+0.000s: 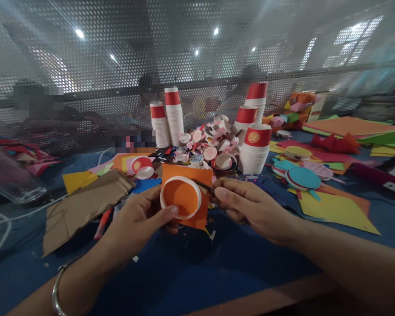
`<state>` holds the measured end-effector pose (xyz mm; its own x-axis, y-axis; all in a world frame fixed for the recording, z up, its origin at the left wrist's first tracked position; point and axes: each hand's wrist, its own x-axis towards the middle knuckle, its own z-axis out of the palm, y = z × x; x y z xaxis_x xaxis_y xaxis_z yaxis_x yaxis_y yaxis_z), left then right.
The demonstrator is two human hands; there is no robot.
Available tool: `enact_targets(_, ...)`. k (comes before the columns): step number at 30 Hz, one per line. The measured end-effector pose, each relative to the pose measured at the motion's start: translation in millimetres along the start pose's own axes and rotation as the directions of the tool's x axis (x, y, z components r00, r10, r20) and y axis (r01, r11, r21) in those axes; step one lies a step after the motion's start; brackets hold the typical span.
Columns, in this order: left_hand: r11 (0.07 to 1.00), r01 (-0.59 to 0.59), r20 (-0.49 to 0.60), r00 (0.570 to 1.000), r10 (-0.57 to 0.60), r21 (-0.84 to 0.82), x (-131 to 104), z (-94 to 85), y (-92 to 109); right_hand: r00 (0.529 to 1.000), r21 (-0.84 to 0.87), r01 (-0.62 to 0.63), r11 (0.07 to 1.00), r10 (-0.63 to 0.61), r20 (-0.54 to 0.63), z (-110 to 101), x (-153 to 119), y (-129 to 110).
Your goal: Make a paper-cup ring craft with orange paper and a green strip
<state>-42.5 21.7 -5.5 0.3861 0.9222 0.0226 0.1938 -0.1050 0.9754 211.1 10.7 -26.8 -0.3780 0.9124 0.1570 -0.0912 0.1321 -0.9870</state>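
Observation:
My left hand (pixel 151 210) pinches a white paper cup ring (pixel 163 196) against a square of orange paper (pixel 202 215), thumb on the ring's lower rim. Orange shows through the ring's middle, and the sheet sticks out past it above and to the right. My right hand (pixel 246 202) is closed on a dark, thin-bladed tool that looks like scissors (pixel 206 187). Its blade lies at the orange paper's right edge, beside the ring. Most of the handles are hidden by my fingers.
Stacked red-and-white paper cups (pixel 255 151) stand behind a heap of cut cup rings (pixel 213 149). Brown cardboard (pixel 82 210) lies left, near a clear glass (pixel 13 175) and a white cable (pixel 8 232). Blue paper discs (pixel 303 177) and yellow paper (pixel 335 208) lie right. Perforated mesh (pixel 191 57) rises behind.

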Motion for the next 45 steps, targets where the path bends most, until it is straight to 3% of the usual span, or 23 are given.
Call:
enact_targets(9,1.000,0.001,-0.016,1.000,-0.001,-0.001,-3.8,2.9,4.0,1.000,0.013,0.007,1.000,-0.007,-0.011,2.2,0.3,-1.9)
enact_targets(20,0.983,-0.033,0.020,0.999,0.030,0.183,-6.5,8.6,2.8,0.998,0.059,-0.045,0.997,0.043,0.035,3.9,2.7,-1.5)
enact_targets(27,0.994,-0.030,-0.050,0.998,0.036,0.108,-4.8,4.6,5.8,0.999,0.094,-0.029,0.995,0.027,0.020,3.4,2.2,-1.4)
enact_targets(34,0.994,-0.059,-0.202,0.976,0.077,0.097,3.5,-6.8,2.4,1.000,0.055,0.004,0.998,-0.005,0.022,0.0,0.4,-4.0)
enact_targets(45,0.976,-0.059,-0.142,0.986,0.090,0.211,3.0,-7.4,-0.6,0.999,0.075,0.023,0.997,-0.026,0.038,0.0,0.7,-4.1)
